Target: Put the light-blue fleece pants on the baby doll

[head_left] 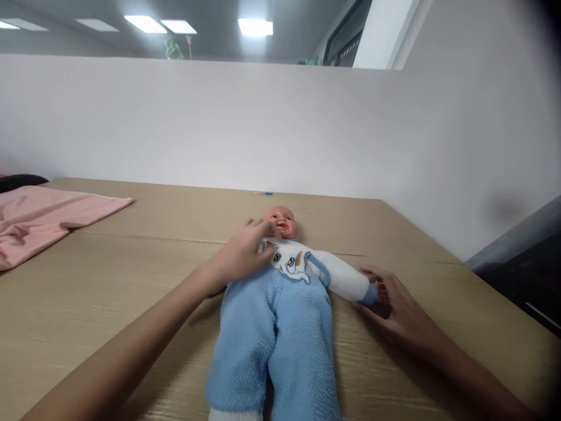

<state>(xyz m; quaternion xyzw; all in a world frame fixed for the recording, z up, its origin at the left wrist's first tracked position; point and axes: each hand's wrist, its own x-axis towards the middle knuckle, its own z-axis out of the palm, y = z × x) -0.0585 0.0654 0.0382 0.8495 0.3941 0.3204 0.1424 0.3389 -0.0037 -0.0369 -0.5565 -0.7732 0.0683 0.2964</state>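
Observation:
A baby doll (287, 222) lies on its back, head away from me. It wears fluffy light blue trousers (274, 327) and a white top with an elephant face (287, 263). My left hand (245, 251) is closed at the doll's shoulder on the left, thumb and fingers about the top's edge near the collar; that arm is hidden. On the other side the white sleeve (348, 275) with a blue cuff stretches out sideways. My right hand (397, 307) curls around the cuff and the doll's small hand (382, 293), thumb below and fingers above.
The doll rests on a wooden table (153, 304). A pink cloth (52, 216) is spread at the left, beside a black object (21, 181). A small blue-and-white item (266, 193) lies by the far edge, against a white partition (219, 123). Something dark (526, 269) stands beyond the right edge.

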